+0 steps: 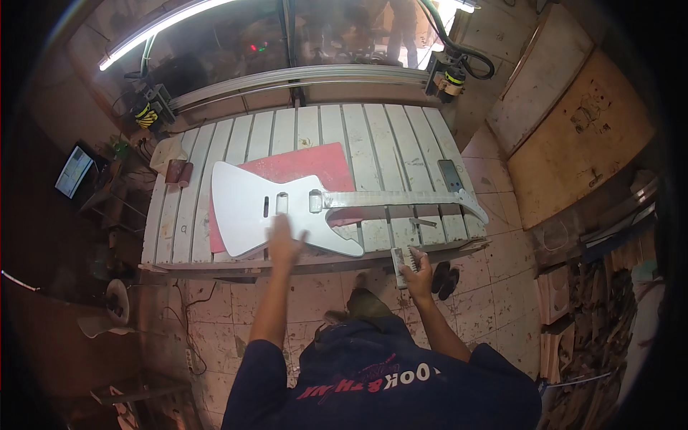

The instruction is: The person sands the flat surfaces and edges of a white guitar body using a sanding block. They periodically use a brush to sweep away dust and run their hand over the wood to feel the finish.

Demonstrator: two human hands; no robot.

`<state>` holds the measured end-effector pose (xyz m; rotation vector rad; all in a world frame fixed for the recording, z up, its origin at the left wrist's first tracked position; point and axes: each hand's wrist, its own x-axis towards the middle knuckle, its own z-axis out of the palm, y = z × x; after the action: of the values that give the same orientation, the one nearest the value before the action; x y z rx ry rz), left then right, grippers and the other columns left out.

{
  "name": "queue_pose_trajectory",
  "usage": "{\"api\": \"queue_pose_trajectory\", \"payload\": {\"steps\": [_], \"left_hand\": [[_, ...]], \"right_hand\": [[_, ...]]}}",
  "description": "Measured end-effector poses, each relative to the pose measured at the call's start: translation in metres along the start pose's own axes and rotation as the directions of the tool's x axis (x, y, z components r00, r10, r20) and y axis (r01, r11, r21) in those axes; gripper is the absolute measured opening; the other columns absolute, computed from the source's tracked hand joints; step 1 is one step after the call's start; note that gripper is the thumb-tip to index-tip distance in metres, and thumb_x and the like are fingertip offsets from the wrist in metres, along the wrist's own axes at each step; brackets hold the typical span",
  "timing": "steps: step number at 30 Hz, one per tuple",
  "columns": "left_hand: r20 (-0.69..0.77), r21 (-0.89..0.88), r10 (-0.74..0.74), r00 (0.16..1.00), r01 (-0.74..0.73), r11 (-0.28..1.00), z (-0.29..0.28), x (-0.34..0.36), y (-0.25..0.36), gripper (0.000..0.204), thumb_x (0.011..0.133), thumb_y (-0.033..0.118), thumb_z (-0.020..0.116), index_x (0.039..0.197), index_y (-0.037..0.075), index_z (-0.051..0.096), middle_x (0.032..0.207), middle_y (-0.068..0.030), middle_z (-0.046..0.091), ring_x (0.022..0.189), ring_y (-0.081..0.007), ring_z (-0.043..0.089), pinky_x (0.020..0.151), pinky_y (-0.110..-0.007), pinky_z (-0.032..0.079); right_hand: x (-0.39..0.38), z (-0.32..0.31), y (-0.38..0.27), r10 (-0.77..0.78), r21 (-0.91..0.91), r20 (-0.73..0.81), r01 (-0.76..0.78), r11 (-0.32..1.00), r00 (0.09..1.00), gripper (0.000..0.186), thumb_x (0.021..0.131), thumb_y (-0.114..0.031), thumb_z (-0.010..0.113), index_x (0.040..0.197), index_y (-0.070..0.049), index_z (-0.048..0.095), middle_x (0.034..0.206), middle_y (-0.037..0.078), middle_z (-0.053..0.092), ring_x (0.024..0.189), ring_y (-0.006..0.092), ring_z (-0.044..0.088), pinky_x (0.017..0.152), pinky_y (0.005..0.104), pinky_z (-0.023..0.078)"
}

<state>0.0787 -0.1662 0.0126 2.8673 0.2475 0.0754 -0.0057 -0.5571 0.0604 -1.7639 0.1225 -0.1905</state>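
A white angular electric guitar with a pale neck lies on a red board on the slatted table. My left hand, blurred, is over the lower middle of the guitar body with fingers apart; whether it touches is unclear. My right hand grips a pale block with a ridged part at the table's front edge, right of the body. A small metal strip lies below the neck.
A phone-like device and reddish rolls sit on the table. A gantry rail spans behind it. A monitor stands left, boards lean right, and sandals and cables lie on the floor.
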Motion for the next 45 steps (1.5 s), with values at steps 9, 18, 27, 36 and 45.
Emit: {"api": "queue_pose_trajectory", "payload": {"steps": [9, 18, 27, 36, 45], "left_hand": [[0.03, -0.245, 0.145, 0.989, -0.133, 0.96, 0.029, -0.053, 0.125, 0.091, 0.1, 0.054, 0.06, 0.165, 0.0, 0.027, 0.172, -0.0218, 0.028, 0.162, -0.0359, 0.022, 0.131, -0.055, 0.014], [0.008, -0.103, 0.228, 0.974, -0.226, 0.969, 0.022, -0.023, 0.042, 0.1, 0.095, 0.064, 0.062, 0.166, 0.001, 0.028, 0.172, -0.021, 0.029, 0.162, -0.0333, 0.022, 0.132, -0.053, 0.012], [-0.151, 0.043, -0.303, 0.941, 0.312, 0.949, 0.0, 0.007, -0.061, 0.094, 0.104, 0.062, 0.047, 0.167, -0.003, 0.019, 0.175, -0.0218, 0.019, 0.164, -0.0329, 0.015, 0.132, -0.054, 0.008], [0.175, -0.351, 0.58, 0.796, -0.5, 0.792, 0.038, -0.095, 0.159, 0.095, 0.096, 0.059, 0.065, 0.163, 0.001, 0.032, 0.171, -0.0221, 0.031, 0.16, -0.0354, 0.026, 0.13, -0.056, 0.018], [-0.036, -0.082, -0.211, 0.977, 0.208, 0.975, -0.038, -0.048, -0.048, 0.095, 0.099, 0.065, 0.057, 0.165, 0.001, 0.03, 0.175, -0.0169, 0.025, 0.162, -0.0346, 0.02, 0.128, -0.06, 0.016]], "right_hand": [[-0.012, -0.013, 0.02, 0.08, 0.068, -0.039, -0.077, 0.995, 0.996, 0.059, 0.083, -0.006, 0.075, 0.138, 0.006, 0.058, 0.122, 0.013, 0.067, 0.111, 0.0186, 0.064, 0.099, 0.0332, 0.051], [0.003, 0.003, 0.007, 0.036, 0.074, 0.002, -0.036, 0.997, 0.999, 0.059, 0.085, -0.005, 0.076, 0.14, 0.004, 0.059, 0.124, 0.013, 0.066, 0.113, 0.0196, 0.064, 0.101, 0.0343, 0.05], [-0.013, -0.029, 0.038, 0.087, 0.031, -0.078, -0.085, 0.996, 0.993, 0.058, 0.085, -0.002, 0.073, 0.14, 0.005, 0.058, 0.121, 0.012, 0.067, 0.109, 0.0188, 0.065, 0.099, 0.0327, 0.052], [0.014, 0.004, 0.018, 0.067, 0.105, 0.01, -0.068, 0.992, 0.998, 0.057, 0.086, -0.002, 0.074, 0.14, 0.007, 0.057, 0.129, 0.017, 0.066, 0.12, 0.0226, 0.064, 0.106, 0.0347, 0.05], [-0.004, -0.012, 0.022, 0.131, 0.121, -0.037, -0.126, 0.985, 0.991, 0.057, 0.087, -0.001, 0.073, 0.141, 0.007, 0.055, 0.131, 0.017, 0.064, 0.121, 0.0232, 0.062, 0.107, 0.0352, 0.047]]}}
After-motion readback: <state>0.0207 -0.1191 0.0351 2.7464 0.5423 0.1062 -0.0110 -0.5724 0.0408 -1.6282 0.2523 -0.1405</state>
